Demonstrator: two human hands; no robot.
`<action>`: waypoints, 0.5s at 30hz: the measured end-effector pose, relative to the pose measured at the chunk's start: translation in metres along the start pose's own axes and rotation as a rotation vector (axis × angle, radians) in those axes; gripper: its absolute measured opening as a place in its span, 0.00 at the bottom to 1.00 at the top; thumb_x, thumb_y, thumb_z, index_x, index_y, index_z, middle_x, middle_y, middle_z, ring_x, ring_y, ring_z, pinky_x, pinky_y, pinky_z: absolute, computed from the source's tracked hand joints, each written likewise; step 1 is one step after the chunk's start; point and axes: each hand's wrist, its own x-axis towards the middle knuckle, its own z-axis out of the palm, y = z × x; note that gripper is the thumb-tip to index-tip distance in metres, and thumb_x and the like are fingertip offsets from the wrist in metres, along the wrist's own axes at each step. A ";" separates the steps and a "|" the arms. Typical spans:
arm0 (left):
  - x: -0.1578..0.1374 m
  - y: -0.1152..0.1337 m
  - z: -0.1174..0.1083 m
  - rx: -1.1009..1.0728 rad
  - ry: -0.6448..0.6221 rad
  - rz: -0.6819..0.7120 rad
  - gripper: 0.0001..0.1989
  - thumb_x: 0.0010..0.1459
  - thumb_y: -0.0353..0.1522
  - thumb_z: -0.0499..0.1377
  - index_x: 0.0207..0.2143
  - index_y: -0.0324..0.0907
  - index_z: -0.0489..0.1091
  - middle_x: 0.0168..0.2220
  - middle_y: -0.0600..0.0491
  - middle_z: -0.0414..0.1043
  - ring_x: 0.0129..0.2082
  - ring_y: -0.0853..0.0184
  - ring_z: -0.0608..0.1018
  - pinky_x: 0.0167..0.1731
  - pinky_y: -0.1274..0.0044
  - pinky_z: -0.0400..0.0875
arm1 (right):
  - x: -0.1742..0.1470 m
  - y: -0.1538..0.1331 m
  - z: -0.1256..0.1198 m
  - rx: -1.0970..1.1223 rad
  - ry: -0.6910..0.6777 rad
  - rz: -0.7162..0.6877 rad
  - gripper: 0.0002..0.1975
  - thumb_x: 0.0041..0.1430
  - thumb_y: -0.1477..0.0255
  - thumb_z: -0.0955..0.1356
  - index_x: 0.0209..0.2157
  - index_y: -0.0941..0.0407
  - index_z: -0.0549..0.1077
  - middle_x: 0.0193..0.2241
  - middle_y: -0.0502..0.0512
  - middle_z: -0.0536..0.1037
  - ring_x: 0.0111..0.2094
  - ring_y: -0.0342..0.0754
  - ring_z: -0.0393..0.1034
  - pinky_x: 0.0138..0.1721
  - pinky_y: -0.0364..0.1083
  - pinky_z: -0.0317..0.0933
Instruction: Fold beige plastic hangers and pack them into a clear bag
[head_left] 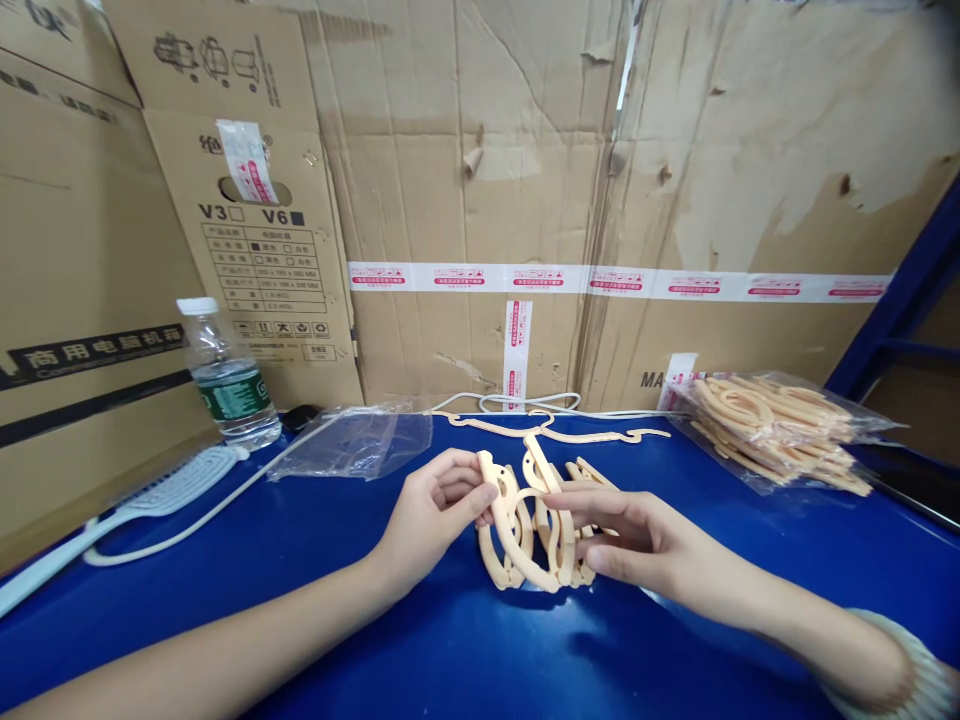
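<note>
A beige folding hanger (517, 545), its two arms folded up into a V, stands between my hands over the blue table. My left hand (435, 505) is closed on the upper end of its left arm, thumb in front. At the other arm, my right hand (637, 525) has its index fingertip against the piece, with the thumb lower and apart; the other fingertips are partly hidden. More folded hangers (583, 570) stand close behind and beside it, partly covered by the right fingers. Farther back lies an unfolded hanger (592, 436) with its arms spread.
On the right is a clear bag of beige hangers (780, 425). To the left are a water bottle (232, 385), a pale hairbrush (180, 480), a white cable (217, 520) and a flat plastic bag (352, 440). Cardboard (465, 200) walls the back of the table (480, 660).
</note>
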 end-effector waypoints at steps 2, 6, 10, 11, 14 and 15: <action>-0.001 -0.001 -0.001 0.012 0.000 0.005 0.12 0.53 0.35 0.66 0.37 0.39 0.70 0.28 0.54 0.76 0.24 0.71 0.77 0.27 0.79 0.74 | -0.001 0.001 0.001 0.012 -0.003 0.004 0.25 0.58 0.63 0.71 0.57 0.48 0.69 0.55 0.58 0.71 0.52 0.53 0.70 0.51 0.52 0.67; -0.002 -0.001 0.000 0.039 -0.022 0.007 0.12 0.53 0.35 0.66 0.38 0.40 0.71 0.33 0.51 0.78 0.31 0.68 0.79 0.31 0.78 0.75 | -0.005 0.002 0.004 0.010 -0.032 -0.037 0.23 0.58 0.65 0.71 0.56 0.46 0.70 0.63 0.57 0.61 0.52 0.52 0.70 0.53 0.53 0.66; -0.002 0.001 0.002 0.074 -0.077 -0.001 0.11 0.55 0.35 0.65 0.39 0.40 0.71 0.36 0.50 0.78 0.36 0.65 0.80 0.39 0.74 0.75 | -0.011 0.001 0.010 0.038 -0.103 -0.048 0.24 0.59 0.68 0.71 0.57 0.46 0.68 0.65 0.56 0.57 0.58 0.55 0.64 0.58 0.56 0.61; -0.002 0.002 0.002 0.085 -0.089 -0.008 0.11 0.55 0.36 0.64 0.39 0.40 0.71 0.36 0.50 0.78 0.36 0.64 0.80 0.40 0.73 0.75 | -0.012 0.000 0.011 0.048 -0.112 -0.049 0.24 0.59 0.68 0.71 0.57 0.45 0.68 0.65 0.56 0.57 0.60 0.55 0.62 0.58 0.56 0.61; -0.002 0.002 0.002 0.114 -0.076 -0.015 0.11 0.56 0.37 0.63 0.38 0.40 0.71 0.34 0.50 0.78 0.35 0.64 0.80 0.39 0.73 0.75 | -0.013 -0.003 0.012 0.052 -0.099 -0.054 0.25 0.59 0.67 0.71 0.57 0.45 0.68 0.65 0.55 0.57 0.60 0.56 0.61 0.58 0.56 0.61; -0.002 0.002 0.002 0.118 -0.054 -0.013 0.11 0.55 0.37 0.63 0.37 0.40 0.70 0.33 0.50 0.78 0.34 0.64 0.80 0.38 0.73 0.75 | -0.013 -0.003 0.012 0.046 -0.085 -0.058 0.24 0.59 0.67 0.71 0.57 0.45 0.68 0.65 0.56 0.56 0.59 0.56 0.63 0.58 0.56 0.62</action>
